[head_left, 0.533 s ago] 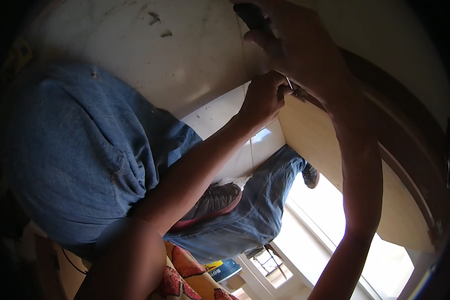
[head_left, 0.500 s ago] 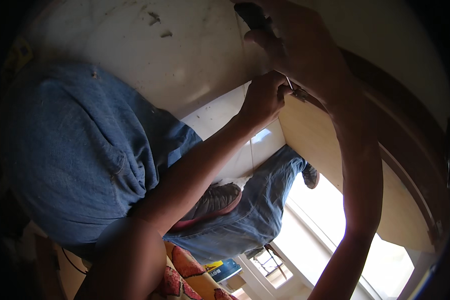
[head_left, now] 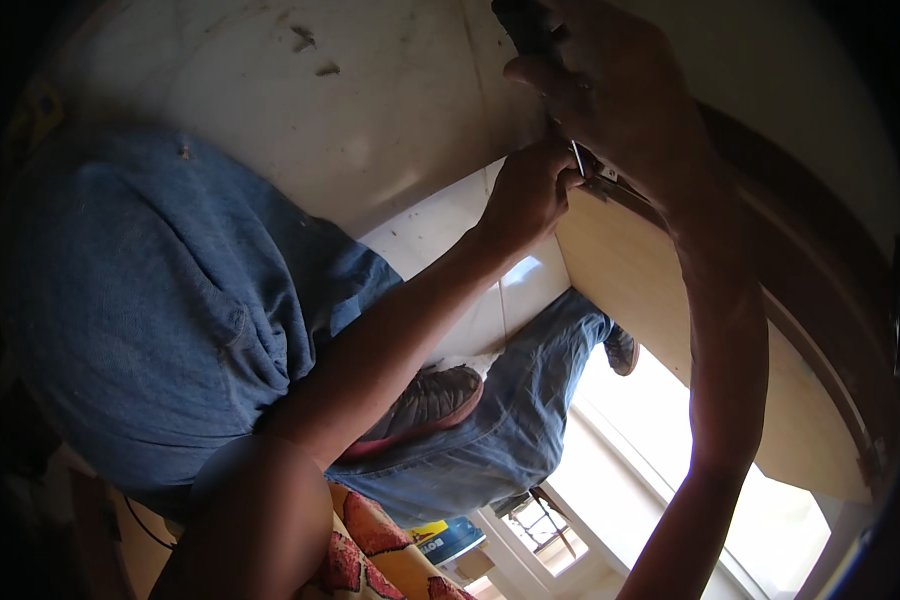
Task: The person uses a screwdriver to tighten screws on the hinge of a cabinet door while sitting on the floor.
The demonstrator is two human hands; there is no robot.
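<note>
My right hand point(head_left: 620, 95) is wrapped round a black-bodied screwdriver point(head_left: 523, 28) near the top of the view. Its thin bright shaft point(head_left: 577, 158) points down to the edge of a pale wooden panel point(head_left: 620, 255). Beside the shaft's tip, my left hand point(head_left: 530, 190) has its fingers closed in a pinch; whatever is in them is hidden. A small metal fitting point(head_left: 610, 173), partly covered by my right hand, sits at the panel's dark brown edge.
A pale smooth surface point(head_left: 370, 110) with small dark scraps lies at upper left. My jeans-clad leg point(head_left: 160, 300) and a dark shoe point(head_left: 435, 405) are below it. A blue-and-yellow bucket point(head_left: 448, 540) stands low, near a bright opening point(head_left: 640, 420).
My right hand and the screwdriver have shifted slightly right. More of the shaft and the metal fitting now shows. The left hand has stayed in place.
</note>
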